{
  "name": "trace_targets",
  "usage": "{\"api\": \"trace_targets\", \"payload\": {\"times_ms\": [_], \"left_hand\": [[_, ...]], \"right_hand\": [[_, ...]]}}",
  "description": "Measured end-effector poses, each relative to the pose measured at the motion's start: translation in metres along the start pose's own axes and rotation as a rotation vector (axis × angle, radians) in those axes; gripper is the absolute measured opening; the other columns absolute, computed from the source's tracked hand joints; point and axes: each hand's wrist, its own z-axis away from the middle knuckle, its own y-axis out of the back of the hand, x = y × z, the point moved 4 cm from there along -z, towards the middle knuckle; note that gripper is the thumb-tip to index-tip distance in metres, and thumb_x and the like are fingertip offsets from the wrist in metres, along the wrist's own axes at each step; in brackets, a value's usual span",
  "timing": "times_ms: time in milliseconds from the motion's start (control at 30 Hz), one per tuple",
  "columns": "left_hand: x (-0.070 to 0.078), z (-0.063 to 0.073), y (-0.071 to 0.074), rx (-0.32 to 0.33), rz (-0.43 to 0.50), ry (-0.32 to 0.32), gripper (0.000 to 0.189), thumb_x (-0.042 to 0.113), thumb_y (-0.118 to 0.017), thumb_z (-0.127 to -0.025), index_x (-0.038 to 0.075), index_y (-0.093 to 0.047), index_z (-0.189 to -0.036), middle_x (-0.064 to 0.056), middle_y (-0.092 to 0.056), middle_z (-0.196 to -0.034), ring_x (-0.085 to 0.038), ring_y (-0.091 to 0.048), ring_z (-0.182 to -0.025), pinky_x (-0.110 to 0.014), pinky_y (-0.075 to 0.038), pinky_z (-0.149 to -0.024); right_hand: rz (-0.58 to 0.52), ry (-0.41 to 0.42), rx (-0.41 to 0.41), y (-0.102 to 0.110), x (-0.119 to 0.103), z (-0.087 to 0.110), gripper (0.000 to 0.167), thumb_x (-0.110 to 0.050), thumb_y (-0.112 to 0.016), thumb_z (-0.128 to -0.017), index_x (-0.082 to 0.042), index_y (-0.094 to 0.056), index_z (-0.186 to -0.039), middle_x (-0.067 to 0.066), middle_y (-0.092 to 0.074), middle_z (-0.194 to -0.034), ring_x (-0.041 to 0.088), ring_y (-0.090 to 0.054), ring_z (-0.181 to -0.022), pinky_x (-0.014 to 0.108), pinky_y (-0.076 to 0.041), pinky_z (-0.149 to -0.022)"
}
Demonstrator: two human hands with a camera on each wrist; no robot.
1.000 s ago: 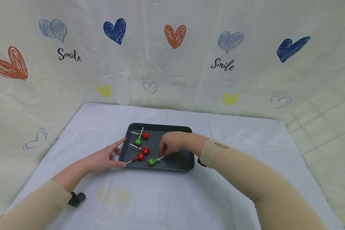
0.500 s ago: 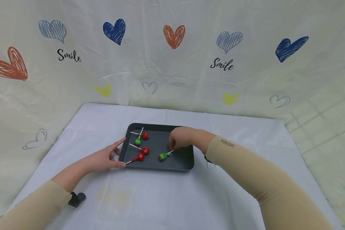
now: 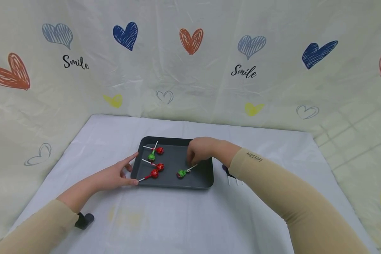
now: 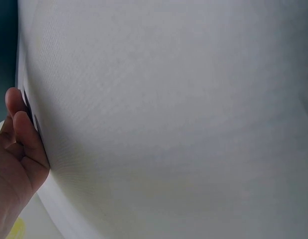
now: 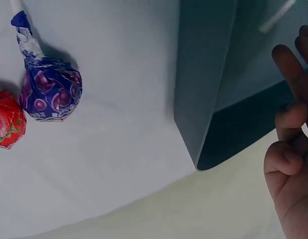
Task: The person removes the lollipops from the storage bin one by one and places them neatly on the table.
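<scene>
1 green lollipop (image 3: 181, 174) lies just beside the right hand (image 3: 199, 149) — fingers loosely bent — left hand (image 3: 116, 174) spread.

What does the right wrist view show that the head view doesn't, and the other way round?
Right wrist only: a red lollipop head on the white cloth, and the print on the purple wrapper beside it. Head only: the left hand at the tray, three red lollipops inside it and printed hearts. Both: the right hand, the tray and a white stick in it.
</scene>
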Motion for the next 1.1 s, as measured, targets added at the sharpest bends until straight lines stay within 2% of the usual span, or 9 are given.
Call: {"api": "trace_targets", "payload": {"times_ms": [333, 567, 900, 1100], "left_hand": [[-0.002, -0.003, 0.000, 0.003, 0.002, 0.012, 0.112, 0.050, -0.082, -0.076, 0.029, -0.011, -0.160, -0.010, -0.050, -0.124, -0.020, -0.054, -0.083, -0.034, -0.044, -0.068], [-0.004, -0.005, 0.000, 0.014, -0.012, 0.015, 0.113, 0.052, -0.082, -0.076, 0.030, -0.011, -0.160, -0.009, -0.050, -0.124, -0.020, -0.054, -0.084, -0.034, -0.045, -0.069], [-0.006, -0.007, -0.001, 0.011, 0.003, 0.022, 0.114, 0.054, -0.083, -0.074, 0.030, -0.012, -0.160, -0.008, -0.049, -0.124, -0.020, -0.054, -0.084, -0.034, -0.045, -0.069], [-0.006, -0.007, -0.001, 0.014, -0.005, 0.019, 0.114, 0.055, -0.082, -0.074, 0.032, -0.012, -0.160, -0.008, -0.050, -0.124, -0.020, -0.054, -0.084, -0.035, -0.044, -0.068]], "right_hand": [[-0.031, 0.022, 0.029, 0.003, -0.008, 0.001, 0.017, -0.021, -0.077, -0.088, -0.021, -0.078, -0.104, -0.012, -0.070, -0.099, 0.004, -0.062, -0.089, 0.027, -0.051, -0.081], [-0.051, 0.051, -0.024, -0.005, -0.023, 0.004, 0.018, -0.022, -0.078, -0.087, -0.023, -0.078, -0.106, -0.015, -0.068, -0.100, 0.003, -0.061, -0.092, 0.027, -0.050, -0.083], [-0.135, 0.066, -0.095, -0.024, -0.026, 0.002, 0.021, -0.017, -0.080, -0.085, -0.029, -0.078, -0.103, -0.017, -0.066, -0.097, 0.004, -0.059, -0.093, 0.028, -0.049, -0.086], [-0.124, 0.093, -0.119, -0.033, -0.029, 0.002, 0.028, -0.012, -0.078, -0.085, -0.032, -0.078, -0.104, -0.019, -0.066, -0.097, 0.005, -0.058, -0.092, 0.028, -0.050, -0.080]]}}
